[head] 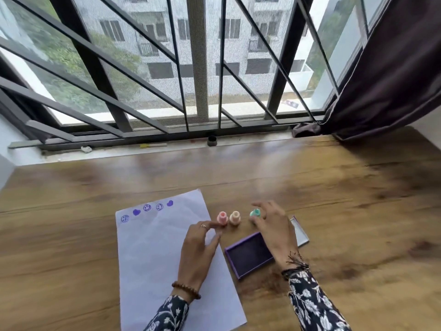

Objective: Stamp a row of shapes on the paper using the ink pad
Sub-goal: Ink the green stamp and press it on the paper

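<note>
A white sheet of paper (157,254) lies on the wooden table (346,211), with a row of several purple hearts and smiley faces (147,208) along its top edge. To its right stand a pink stamp (222,217) and a peach stamp (235,217). My left hand (199,249) rests over the paper's right edge with fingers apart, its forefinger touching the pink stamp's base. My right hand (274,228) pinches a teal stamp (255,213) between thumb and fingers, low over the table. The open purple ink pad (248,255) lies between my hands.
The ink pad's silver lid (300,232) lies partly hidden behind my right wrist. A barred window runs along the table's far edge, with a small dark pot (212,140) and a yellow item (152,145) on the sill. A dark curtain (386,75) hangs at the right.
</note>
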Demonstrator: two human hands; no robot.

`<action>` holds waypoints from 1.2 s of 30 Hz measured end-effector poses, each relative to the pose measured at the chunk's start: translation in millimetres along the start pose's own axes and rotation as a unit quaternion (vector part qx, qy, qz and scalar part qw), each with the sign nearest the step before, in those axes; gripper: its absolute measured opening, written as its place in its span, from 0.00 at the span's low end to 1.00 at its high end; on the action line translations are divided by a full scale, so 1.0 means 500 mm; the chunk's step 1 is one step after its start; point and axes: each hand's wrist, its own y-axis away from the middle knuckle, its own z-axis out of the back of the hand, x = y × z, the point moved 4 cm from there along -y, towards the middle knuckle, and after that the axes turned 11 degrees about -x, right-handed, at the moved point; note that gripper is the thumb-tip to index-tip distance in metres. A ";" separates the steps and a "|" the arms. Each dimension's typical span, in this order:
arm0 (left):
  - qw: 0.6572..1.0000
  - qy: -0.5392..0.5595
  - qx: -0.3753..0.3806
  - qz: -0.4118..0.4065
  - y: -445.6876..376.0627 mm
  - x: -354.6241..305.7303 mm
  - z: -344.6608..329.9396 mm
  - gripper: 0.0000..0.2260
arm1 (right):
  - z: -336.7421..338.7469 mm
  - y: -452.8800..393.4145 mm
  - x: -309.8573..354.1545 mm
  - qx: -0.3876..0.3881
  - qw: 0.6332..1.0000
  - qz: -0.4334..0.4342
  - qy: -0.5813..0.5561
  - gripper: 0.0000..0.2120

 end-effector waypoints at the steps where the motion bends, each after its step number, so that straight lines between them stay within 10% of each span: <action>1: 1.000 0.018 -0.002 0.012 0.000 -0.006 -0.003 0.09 | -0.006 0.000 -0.004 0.012 1.000 -0.002 -0.001 0.12; 10: 0.916 0.298 0.124 0.238 0.002 -0.053 -0.030 0.12 | 0.019 0.056 0.000 0.075 0.918 -0.135 -0.366 0.09; 17: 0.903 0.330 0.138 0.237 0.004 -0.070 -0.022 0.10 | 0.020 0.087 -0.001 0.059 0.883 -0.192 -0.425 0.04; 24: 0.936 0.258 0.106 0.216 0.001 -0.034 -0.009 0.11 | 0.013 0.125 -0.016 0.094 0.693 -0.381 -0.604 0.09; 31: 0.955 0.178 0.128 0.200 0.025 0.018 -0.003 0.07 | 0.036 0.148 -0.037 0.012 0.983 -0.121 -0.140 0.03; 36: 0.961 0.151 0.154 0.175 0.020 0.012 -0.010 0.05 | 0.005 0.184 0.000 0.000 0.998 0.054 0.021 0.09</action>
